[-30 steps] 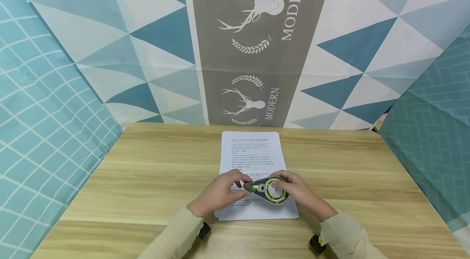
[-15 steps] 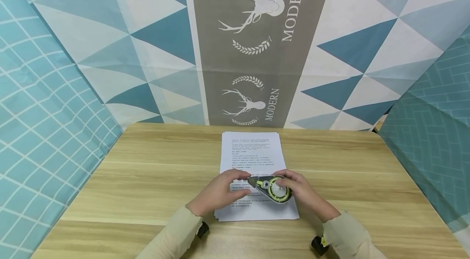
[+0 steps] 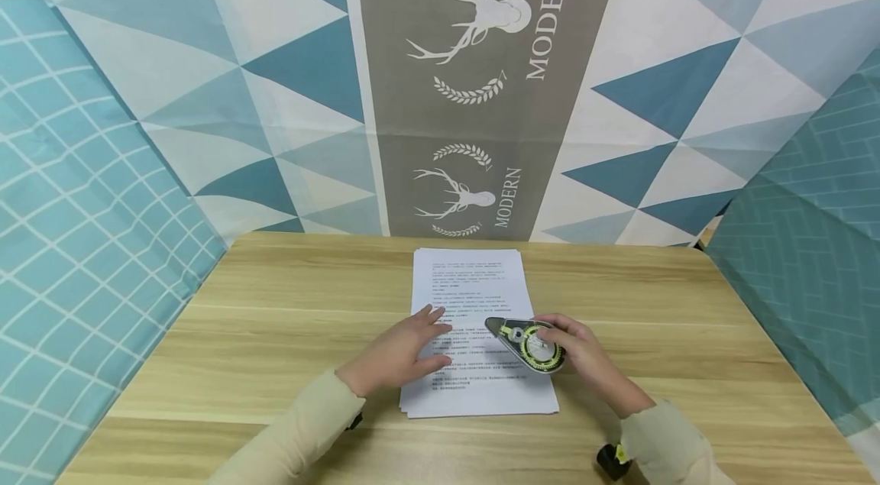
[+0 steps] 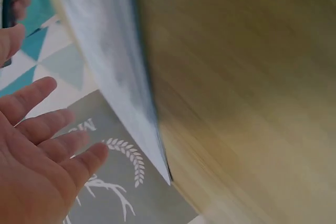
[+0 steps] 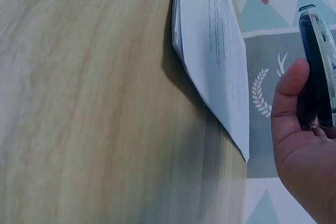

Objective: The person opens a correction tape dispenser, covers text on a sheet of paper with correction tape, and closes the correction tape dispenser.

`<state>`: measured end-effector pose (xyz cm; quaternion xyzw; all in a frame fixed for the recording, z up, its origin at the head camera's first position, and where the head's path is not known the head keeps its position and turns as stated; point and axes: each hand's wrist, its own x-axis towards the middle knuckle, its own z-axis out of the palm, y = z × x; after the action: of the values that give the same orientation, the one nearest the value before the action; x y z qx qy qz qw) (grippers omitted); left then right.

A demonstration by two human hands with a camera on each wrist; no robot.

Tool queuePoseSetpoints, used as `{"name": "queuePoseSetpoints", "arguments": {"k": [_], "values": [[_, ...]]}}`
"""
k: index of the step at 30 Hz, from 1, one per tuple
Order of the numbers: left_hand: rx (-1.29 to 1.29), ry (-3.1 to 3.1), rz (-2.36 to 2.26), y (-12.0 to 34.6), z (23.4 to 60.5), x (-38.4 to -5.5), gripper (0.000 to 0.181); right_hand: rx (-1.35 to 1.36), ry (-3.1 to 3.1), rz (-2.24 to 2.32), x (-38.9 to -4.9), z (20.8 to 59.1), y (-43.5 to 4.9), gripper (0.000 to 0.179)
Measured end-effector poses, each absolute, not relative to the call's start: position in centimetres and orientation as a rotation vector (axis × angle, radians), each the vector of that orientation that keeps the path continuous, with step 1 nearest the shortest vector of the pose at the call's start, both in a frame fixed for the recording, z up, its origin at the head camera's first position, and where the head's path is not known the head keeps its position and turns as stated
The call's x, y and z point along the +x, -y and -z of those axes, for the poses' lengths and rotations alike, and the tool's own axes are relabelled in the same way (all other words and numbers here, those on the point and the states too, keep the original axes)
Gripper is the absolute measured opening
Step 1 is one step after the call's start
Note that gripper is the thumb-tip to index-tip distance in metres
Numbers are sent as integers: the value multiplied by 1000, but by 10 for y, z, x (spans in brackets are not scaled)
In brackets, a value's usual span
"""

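My right hand (image 3: pixel 584 355) holds a teardrop-shaped correction tape (image 3: pixel 525 344) by its wide round end, thumb on top. The case is black with a clear window, and a yellow-green ring shows inside. Its narrow tip points to the far left, over the printed sheets. In the right wrist view the correction tape (image 5: pixel 320 66) shows edge-on, raised above the paper. My left hand (image 3: pixel 402 351) is spread with nothing in it, its fingertips over the left edge of the paper stack (image 3: pixel 474 294). The left wrist view shows these fingers (image 4: pixel 79 169) apart and loosely extended.
The stack lies on a wooden table (image 3: pixel 289 317), its sheets slightly uneven at the edges. Behind the table hangs a patterned cloth (image 3: pixel 467 88) with deer heads and triangles. Blue tiled-print cloths (image 3: pixel 82 202) flank both sides.
My left hand has let go of the correction tape's tip, spread its fingers and moved left. My right hand has carried the correction tape a little to the right.
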<state>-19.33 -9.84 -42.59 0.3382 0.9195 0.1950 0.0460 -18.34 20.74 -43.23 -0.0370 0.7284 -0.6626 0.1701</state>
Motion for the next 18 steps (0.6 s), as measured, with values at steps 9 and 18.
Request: {"name": "queuePoseSetpoints", "arguments": {"k": [9,18], "values": [[1156,-2779,-232,99,429,-198,60,64,-2138,1902,-183,434,-220,50],[1240,-2687,-71,95,437,-202,66,211,-2168,1994,-186,436,-235,44]]}}
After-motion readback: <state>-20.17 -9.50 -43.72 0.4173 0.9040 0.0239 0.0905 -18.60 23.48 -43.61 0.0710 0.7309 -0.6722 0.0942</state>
